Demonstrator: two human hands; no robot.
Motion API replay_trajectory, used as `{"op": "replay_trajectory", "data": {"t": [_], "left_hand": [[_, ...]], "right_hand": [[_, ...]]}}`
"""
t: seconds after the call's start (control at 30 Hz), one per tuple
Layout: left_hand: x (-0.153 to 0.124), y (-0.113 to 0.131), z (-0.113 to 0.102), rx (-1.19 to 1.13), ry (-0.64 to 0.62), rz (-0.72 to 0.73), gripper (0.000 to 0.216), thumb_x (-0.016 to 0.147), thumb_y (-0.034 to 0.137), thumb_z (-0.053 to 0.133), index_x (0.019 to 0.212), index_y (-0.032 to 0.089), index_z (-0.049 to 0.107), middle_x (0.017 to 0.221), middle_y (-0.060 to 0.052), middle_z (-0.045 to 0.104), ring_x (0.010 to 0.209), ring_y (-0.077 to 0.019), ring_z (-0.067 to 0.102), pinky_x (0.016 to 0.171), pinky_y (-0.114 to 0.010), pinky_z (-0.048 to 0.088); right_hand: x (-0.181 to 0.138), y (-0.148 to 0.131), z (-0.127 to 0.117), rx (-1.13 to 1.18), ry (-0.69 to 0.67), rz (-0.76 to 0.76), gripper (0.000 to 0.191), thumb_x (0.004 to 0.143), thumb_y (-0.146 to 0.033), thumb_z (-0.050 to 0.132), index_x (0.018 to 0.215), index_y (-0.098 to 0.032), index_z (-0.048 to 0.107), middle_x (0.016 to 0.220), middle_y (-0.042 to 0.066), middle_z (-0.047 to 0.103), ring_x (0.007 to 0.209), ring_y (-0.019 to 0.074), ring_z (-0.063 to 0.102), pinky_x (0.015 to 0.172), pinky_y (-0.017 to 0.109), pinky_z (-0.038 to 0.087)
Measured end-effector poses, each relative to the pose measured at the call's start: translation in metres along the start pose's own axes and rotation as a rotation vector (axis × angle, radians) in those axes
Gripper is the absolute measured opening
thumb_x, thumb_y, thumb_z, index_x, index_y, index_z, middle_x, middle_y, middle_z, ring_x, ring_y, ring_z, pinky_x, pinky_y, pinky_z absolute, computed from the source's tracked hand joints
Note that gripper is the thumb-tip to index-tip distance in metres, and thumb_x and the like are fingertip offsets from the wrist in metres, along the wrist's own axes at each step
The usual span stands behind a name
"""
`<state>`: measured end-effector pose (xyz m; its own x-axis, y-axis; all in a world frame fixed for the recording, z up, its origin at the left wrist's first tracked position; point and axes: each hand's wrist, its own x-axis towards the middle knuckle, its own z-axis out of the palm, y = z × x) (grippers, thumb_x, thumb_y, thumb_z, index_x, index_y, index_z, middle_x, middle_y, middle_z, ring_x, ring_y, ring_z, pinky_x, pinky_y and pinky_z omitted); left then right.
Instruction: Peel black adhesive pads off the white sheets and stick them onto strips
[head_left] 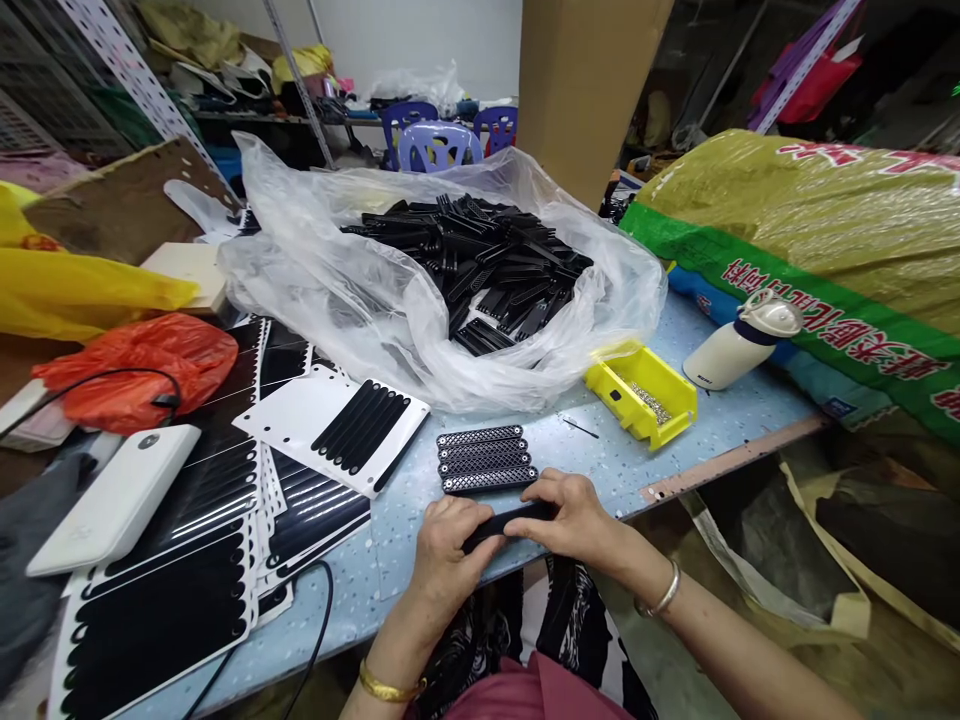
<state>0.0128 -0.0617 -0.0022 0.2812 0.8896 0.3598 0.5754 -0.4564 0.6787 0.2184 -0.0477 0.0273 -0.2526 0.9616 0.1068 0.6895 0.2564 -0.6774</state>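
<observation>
Near the table's front edge, my left hand (pixel 448 545) and my right hand (pixel 574 515) grip the two ends of a black strip (pixel 504 521), thumbs along its near side. Just beyond my fingers lies a row of several black textured strips (pixel 486 458) with a small round metal dot at each end. Left of that row, a white backing sheet (pixel 289 415) carries several narrow black strips with rounded ends (pixel 361 425). A thin dark pin-like piece (pixel 581 428) lies to the right of the row. What my fingertips cover on the held strip is hidden.
A clear plastic bag (pixel 420 345) spreads open behind, heaped with black strips (pixel 480 255). On the right stand a yellow bin (pixel 611 385) with small metal pieces and a white bottle (pixel 731 350). Black sheets (pixel 161 620), a white power bank (pixel 116 500) and a cable (pixel 330 600) lie left.
</observation>
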Motion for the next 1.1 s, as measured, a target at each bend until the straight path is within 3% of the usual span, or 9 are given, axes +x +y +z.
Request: {"op": "replay_trajectory", "data": {"t": [0.2, 0.47, 0.9, 1.0, 1.1], "left_hand": [[0.0, 0.003, 0.001, -0.006, -0.025, -0.026, 0.012, 0.073, 0.024, 0.075, 0.084, 0.022, 0.071, 0.075, -0.001, 0.071, 0.072, -0.0191, 0.061, 0.068, -0.033, 0.042], [0.0, 0.005, 0.002, -0.027, -0.016, -0.035, 0.009, 0.074, 0.024, 0.074, 0.081, 0.021, 0.07, 0.071, -0.001, 0.071, 0.07, -0.0192, 0.06, 0.068, -0.034, 0.041], [0.0, 0.004, 0.002, -0.014, 0.007, -0.048, 0.015, 0.069, 0.019, 0.076, 0.084, 0.021, 0.072, 0.077, -0.002, 0.073, 0.073, -0.0201, 0.063, 0.071, -0.035, 0.045], [0.0, 0.005, 0.001, -0.032, 0.011, -0.085, 0.016, 0.067, 0.019, 0.076, 0.083, 0.02, 0.071, 0.076, -0.002, 0.073, 0.074, -0.0206, 0.064, 0.07, -0.035, 0.047], [-0.001, 0.005, 0.0, -0.055, 0.022, -0.136, 0.016, 0.066, 0.018, 0.074, 0.082, 0.019, 0.07, 0.078, -0.003, 0.072, 0.076, -0.0215, 0.064, 0.071, -0.036, 0.048]], "right_hand": [[0.006, -0.003, 0.006, -0.053, -0.065, 0.045, 0.031, 0.07, -0.043, 0.079, 0.059, -0.017, 0.067, 0.06, 0.0, 0.062, 0.056, 0.0118, 0.054, 0.055, 0.024, 0.036], [0.004, -0.003, 0.01, -0.093, -0.031, 0.058, 0.039, 0.074, -0.047, 0.074, 0.055, -0.017, 0.059, 0.054, -0.001, 0.058, 0.051, 0.0104, 0.049, 0.051, 0.023, 0.031], [0.003, -0.001, 0.013, -0.194, 0.014, -0.018, 0.043, 0.089, -0.042, 0.059, 0.055, -0.016, 0.064, 0.058, 0.002, 0.063, 0.053, 0.0107, 0.052, 0.054, 0.024, 0.031], [0.004, -0.003, 0.004, -0.12, -0.042, -0.044, 0.041, 0.095, -0.036, 0.051, 0.063, -0.018, 0.071, 0.063, 0.002, 0.068, 0.057, 0.0114, 0.056, 0.057, 0.023, 0.035], [0.005, -0.008, -0.004, -0.096, -0.054, -0.058, 0.026, 0.091, -0.039, 0.057, 0.085, -0.023, 0.077, 0.077, 0.003, 0.074, 0.067, 0.0142, 0.063, 0.063, 0.024, 0.041]]}}
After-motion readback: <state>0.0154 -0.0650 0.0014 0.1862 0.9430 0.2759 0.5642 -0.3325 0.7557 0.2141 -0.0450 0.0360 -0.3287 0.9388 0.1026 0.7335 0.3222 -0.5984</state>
